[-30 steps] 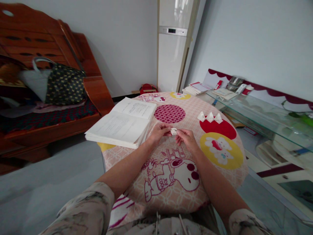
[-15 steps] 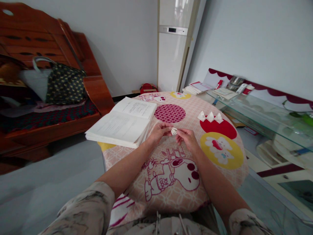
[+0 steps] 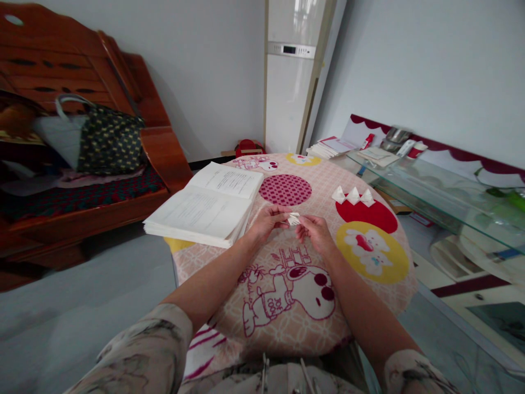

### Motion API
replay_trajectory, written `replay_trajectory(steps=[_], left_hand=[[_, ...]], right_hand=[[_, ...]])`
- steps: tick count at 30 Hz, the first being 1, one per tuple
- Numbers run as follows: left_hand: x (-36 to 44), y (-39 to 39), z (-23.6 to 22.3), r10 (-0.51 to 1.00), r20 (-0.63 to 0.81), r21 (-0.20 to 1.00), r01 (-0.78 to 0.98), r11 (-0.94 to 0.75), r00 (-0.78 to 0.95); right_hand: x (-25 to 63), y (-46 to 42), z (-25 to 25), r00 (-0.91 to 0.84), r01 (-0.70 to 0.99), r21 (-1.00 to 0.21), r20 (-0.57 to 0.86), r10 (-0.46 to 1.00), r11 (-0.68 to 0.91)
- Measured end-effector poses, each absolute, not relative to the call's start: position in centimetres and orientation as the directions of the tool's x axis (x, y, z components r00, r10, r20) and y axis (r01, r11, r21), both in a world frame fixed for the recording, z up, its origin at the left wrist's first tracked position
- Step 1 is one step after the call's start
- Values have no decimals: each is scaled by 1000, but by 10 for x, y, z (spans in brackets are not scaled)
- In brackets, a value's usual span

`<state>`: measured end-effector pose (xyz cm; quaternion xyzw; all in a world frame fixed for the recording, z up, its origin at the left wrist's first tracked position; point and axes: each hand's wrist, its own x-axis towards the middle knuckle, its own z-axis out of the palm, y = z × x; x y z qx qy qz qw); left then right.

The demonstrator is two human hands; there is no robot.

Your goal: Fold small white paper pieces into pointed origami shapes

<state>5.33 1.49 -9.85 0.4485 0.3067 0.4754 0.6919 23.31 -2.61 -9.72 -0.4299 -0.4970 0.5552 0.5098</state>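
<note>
A small piece of folded white paper is pinched between my two hands, above the middle of the table. My left hand grips its left side, fingers closed. On its right side the thumb and fingertips of my right hand hold it, the other fingers curled below. Three white folded paper pieces with pointed tops stand in a row on the red patch of the tablecloth, to the right. An open book with printed pages lies to the left of my hands.
A patterned cloth covers the round table. To the right stands a glass shelf unit with a red-capped bottle and a cup. A stack of papers lies at the table's far edge. A wooden bench with bags is on the left.
The folded paper between my fingers has changed its angle slightly and shows a broader face. Both hands stay in nearly the same place; the book and the row of paper pieces have not moved.
</note>
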Motion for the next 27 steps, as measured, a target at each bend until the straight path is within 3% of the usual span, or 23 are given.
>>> replay_trajectory(steps=[27], left_hand=[[56,14,-101,925,5,898,-408,163,380]], right_hand=[[233,-25,-100,-134,-232,-973,11,991,-21]])
